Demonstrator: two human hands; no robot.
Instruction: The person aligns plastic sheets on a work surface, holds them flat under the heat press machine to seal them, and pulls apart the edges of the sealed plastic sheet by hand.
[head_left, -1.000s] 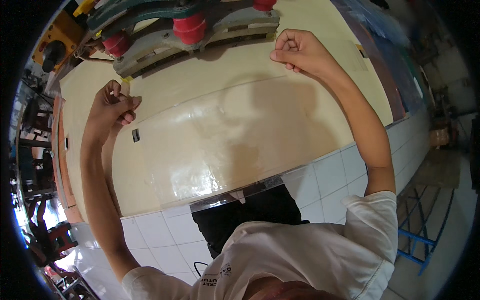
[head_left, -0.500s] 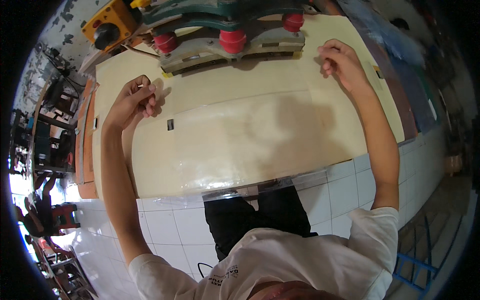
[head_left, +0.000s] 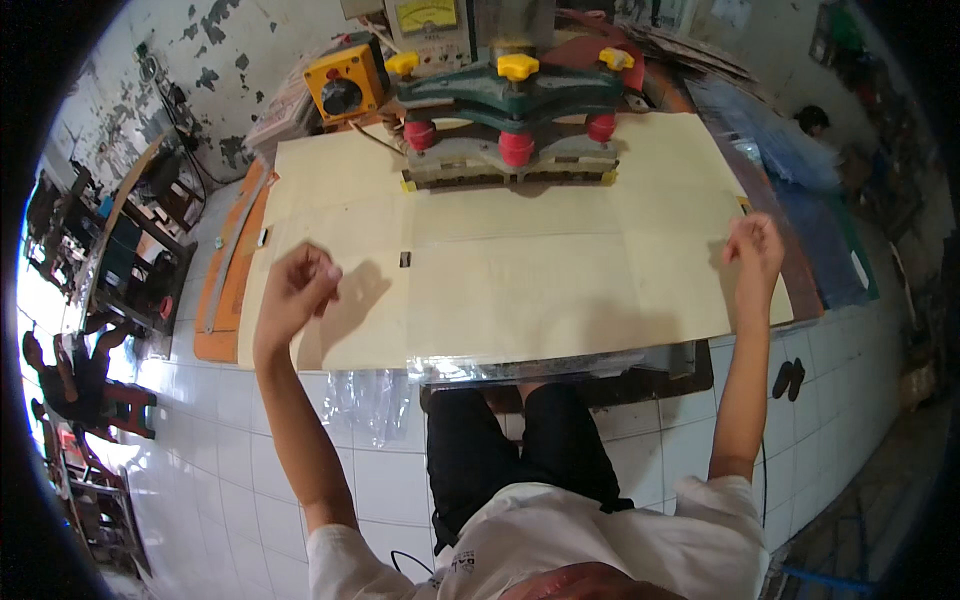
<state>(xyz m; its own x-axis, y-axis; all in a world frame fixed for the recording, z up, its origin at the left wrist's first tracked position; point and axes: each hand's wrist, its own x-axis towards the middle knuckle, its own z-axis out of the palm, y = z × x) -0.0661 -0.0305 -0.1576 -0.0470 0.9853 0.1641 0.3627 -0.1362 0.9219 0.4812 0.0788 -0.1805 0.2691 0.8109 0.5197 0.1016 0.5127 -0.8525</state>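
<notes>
My left hand (head_left: 298, 292) hangs above the left front part of a cream-coloured board (head_left: 330, 215), casting a shadow on it. Its fingers are loosely curled, with nothing showing in them. Over the board's right side my right hand (head_left: 756, 247) is also raised, fingers curled in, and nothing shows in it either. Between the hands a clear plastic sheet (head_left: 520, 265) lies flat on the board, its shiny front edge at the near side. Beyond it stands a green press head (head_left: 510, 95) with red knobs and a grey metal bar.
A yellow control box (head_left: 345, 84) with a black knob stands left of the press, near a gauge unit (head_left: 427, 25). Clear plastic (head_left: 370, 405) hangs off the front edge. Blue plastic sheets (head_left: 790, 150) lie at right, where another person (head_left: 812, 122) is partly visible. A metal ruler (head_left: 235, 262) lies at left.
The view has tilted up, showing more of the press. Both hands have drawn back toward me, away from the press, and sit higher over the board. The fingers remain curled.
</notes>
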